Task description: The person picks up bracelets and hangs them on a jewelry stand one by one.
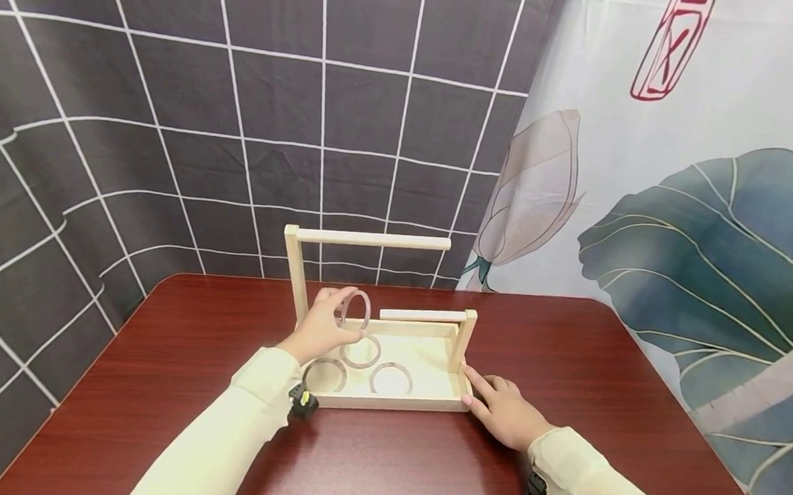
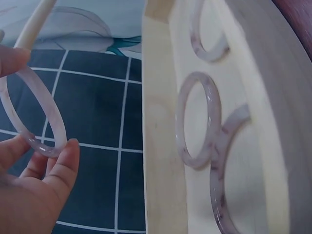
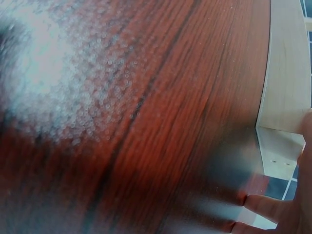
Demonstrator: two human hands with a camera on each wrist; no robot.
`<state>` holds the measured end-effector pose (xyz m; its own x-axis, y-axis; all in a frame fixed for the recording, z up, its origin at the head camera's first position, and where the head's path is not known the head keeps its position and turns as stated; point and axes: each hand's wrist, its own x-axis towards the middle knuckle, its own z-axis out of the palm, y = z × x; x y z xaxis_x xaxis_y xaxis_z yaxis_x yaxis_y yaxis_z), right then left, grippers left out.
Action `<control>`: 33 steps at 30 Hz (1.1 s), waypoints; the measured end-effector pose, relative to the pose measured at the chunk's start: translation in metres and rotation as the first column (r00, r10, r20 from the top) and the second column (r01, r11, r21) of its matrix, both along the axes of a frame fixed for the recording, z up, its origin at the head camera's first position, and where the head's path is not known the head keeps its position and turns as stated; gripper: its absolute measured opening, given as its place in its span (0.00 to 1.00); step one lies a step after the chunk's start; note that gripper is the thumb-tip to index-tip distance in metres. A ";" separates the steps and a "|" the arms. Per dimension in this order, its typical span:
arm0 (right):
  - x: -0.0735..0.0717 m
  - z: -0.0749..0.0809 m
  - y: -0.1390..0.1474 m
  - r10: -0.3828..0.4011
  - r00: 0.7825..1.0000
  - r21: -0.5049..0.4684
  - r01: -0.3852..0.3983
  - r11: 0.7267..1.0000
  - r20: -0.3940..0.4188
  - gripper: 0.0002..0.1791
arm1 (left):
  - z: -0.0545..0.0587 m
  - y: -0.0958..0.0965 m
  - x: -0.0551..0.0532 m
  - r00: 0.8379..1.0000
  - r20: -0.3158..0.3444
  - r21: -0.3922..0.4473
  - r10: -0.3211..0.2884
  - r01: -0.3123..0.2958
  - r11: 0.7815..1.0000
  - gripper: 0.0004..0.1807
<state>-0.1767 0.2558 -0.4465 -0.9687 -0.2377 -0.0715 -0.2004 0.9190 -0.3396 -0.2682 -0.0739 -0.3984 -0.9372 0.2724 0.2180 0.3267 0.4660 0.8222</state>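
Note:
My left hand [image 1: 317,332] holds a pale, translucent bangle [image 2: 52,112] upright between thumb and fingertips, over the left part of a light wooden tray [image 1: 399,404]. Three similar bangles lie flat on the tray floor; in the left wrist view a mottled bangle [image 2: 217,180] touches a paler bangle [image 2: 210,105], and another bangle [image 2: 195,41] lies apart from them. My right hand [image 1: 509,413] rests with extended fingers against the tray's right end. In the right wrist view only part of that hand [image 3: 295,197] shows, beside the tray's corner.
A tall post [image 1: 296,271] at the tray's left carries a high horizontal bar [image 1: 376,240]. At the right a shorter post [image 1: 463,340] carries a lower bar [image 1: 422,315]. Everything stands on a reddish-brown table [image 1: 394,477], with a dark gridded curtain [image 1: 275,101] behind.

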 end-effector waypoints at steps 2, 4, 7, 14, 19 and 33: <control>-0.001 -0.001 0.001 -0.001 1.000 0.003 0.001 1.000 0.000 0.33 | 0.001 0.001 0.001 1.000 0.021 0.022 -0.010 0.010 1.000 0.42; -0.002 -0.002 0.001 -0.002 1.000 0.005 0.002 1.000 0.000 0.33 | 0.003 0.001 0.001 0.999 0.044 0.050 -0.023 0.021 0.999 0.41; -0.003 -0.002 0.002 -0.004 1.000 0.006 0.004 1.000 -0.001 0.33 | 0.006 0.003 0.002 0.996 0.079 0.106 -0.044 0.035 0.994 0.39; -0.002 0.001 0.002 -0.002 1.000 0.000 0.002 1.000 -0.001 0.33 | 0.011 0.009 0.004 0.987 0.141 0.220 -0.081 0.049 0.974 0.39; -0.001 0.002 0.002 0.001 1.000 0.003 -0.001 1.000 -0.004 0.33 | 0.012 0.015 0.007 0.975 0.178 0.289 -0.131 0.075 0.954 0.39; 0.000 0.000 -0.001 -0.003 1.000 -0.002 0.003 1.000 -0.002 0.33 | 0.001 0.032 0.008 0.963 0.223 0.425 -0.150 0.042 0.904 0.39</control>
<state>-0.1763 0.2546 -0.4466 -0.9696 -0.2348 -0.0692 -0.1981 0.9188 -0.3415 -0.2605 -0.0415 -0.3970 -0.9490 0.2996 0.0982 0.1166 0.0441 0.9922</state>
